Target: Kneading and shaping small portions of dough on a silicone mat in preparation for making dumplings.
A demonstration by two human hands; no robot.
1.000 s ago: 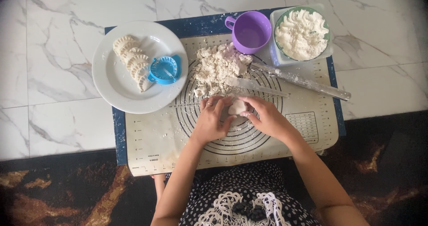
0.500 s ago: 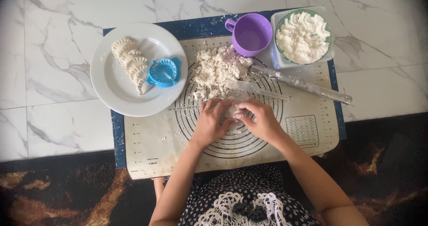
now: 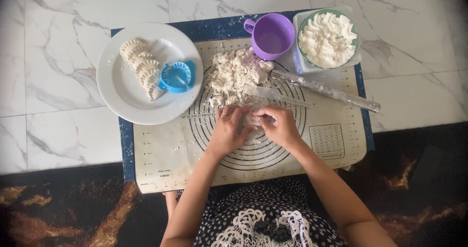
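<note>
Because the small pale lump of dough (image 3: 252, 119) looks soft and light — likely tacky and quick to tear — it should be taken from its sides with the fingertips, not squeezed hard. It lies near the middle of the cream silicone pastry mat with printed rings (image 3: 161, 154), just below the crumbly heap of raw dough (image 3: 236, 74) and a floured knife (image 3: 275, 95). The left hand (image 3: 226, 130) curls against its left side, fingers bent and nearly closed on it; the right hand (image 3: 280, 126) pinches it from the other side — both touching, neither spread wide. A white round plate (image 3: 122, 91) of crimped dumplings sits well to the left.
</note>
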